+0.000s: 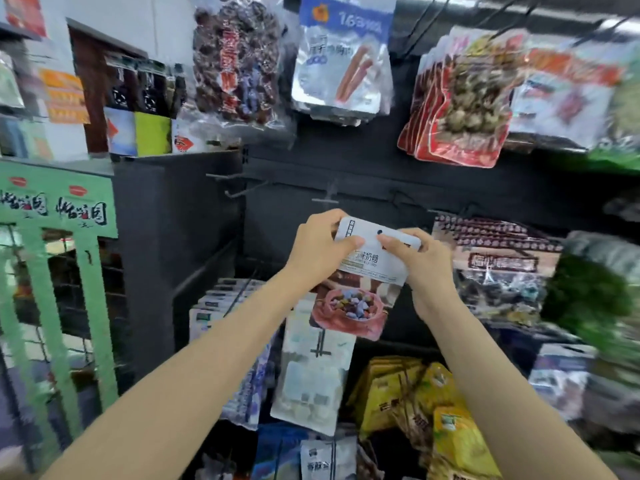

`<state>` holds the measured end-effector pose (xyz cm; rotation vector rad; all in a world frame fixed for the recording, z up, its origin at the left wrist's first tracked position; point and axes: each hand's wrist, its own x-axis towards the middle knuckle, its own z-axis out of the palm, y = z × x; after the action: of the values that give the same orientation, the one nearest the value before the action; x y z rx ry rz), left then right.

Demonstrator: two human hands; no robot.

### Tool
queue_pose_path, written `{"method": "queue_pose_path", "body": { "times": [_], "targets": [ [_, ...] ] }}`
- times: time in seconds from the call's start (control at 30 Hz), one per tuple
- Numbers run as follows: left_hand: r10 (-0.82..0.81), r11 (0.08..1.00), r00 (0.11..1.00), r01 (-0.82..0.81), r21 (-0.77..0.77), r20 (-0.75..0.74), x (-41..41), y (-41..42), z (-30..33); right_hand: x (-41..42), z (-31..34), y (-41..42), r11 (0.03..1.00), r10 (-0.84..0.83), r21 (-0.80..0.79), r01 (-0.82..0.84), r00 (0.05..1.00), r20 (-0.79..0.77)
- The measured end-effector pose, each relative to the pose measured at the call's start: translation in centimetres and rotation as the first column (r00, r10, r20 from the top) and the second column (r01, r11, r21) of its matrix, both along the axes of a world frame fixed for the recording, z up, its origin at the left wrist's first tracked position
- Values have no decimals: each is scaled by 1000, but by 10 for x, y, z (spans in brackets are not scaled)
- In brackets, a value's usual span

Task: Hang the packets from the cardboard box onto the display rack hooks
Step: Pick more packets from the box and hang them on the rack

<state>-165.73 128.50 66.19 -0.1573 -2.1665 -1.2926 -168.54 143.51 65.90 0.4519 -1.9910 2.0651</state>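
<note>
While both arms reach up at the black display rack [398, 174], we see the left hand [320, 249] and right hand [420, 259] pinching the top corners of a white candy packet [363, 271], its hang hole just below a bare hook [327, 199], between hanging packets; picture blurred.

Two bare hands are in view, a left hand [317, 245] and a right hand [420, 263], with one white candy packet with a pink bowl picture [360, 282] between them. On the far upper row hang one clear bag of dark red dried fruit [235, 64], one silver and blue sausage pouch [343, 60] and one stack of red-edged packets [457, 98], too closely layered to count. Two bare black hooks [239, 188] stick out at the left. One green stand [59, 258] is at the far left.
</note>
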Motion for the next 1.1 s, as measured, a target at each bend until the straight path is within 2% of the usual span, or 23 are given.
{"method": "queue_pose_path", "body": {
  "times": [0.17,0.27,0.57,0.8,1.0,1.1],
  "targets": [
    [-61,990,997,53,130,52,-43,51,-1,-28,3,43,997,-74,-9,74,997,14],
    [-60,982,996,47,183,61,-61,71,1,-42,5,58,990,-130,48,130,991,-16],
    [42,993,999,-45,112,28,-77,87,2,-69,6,74,991,-80,100,85,996,-48],
    [34,972,996,-51,229,80,-75,88,2,-78,5,73,990,-60,123,69,995,-76],
    [54,970,994,-75,231,97,-83,87,2,-90,2,73,982,-67,167,90,988,-140],
    [97,982,991,-110,153,89,-90,86,-2,-100,-3,71,959,-104,239,151,974,-200]
  ]
}}
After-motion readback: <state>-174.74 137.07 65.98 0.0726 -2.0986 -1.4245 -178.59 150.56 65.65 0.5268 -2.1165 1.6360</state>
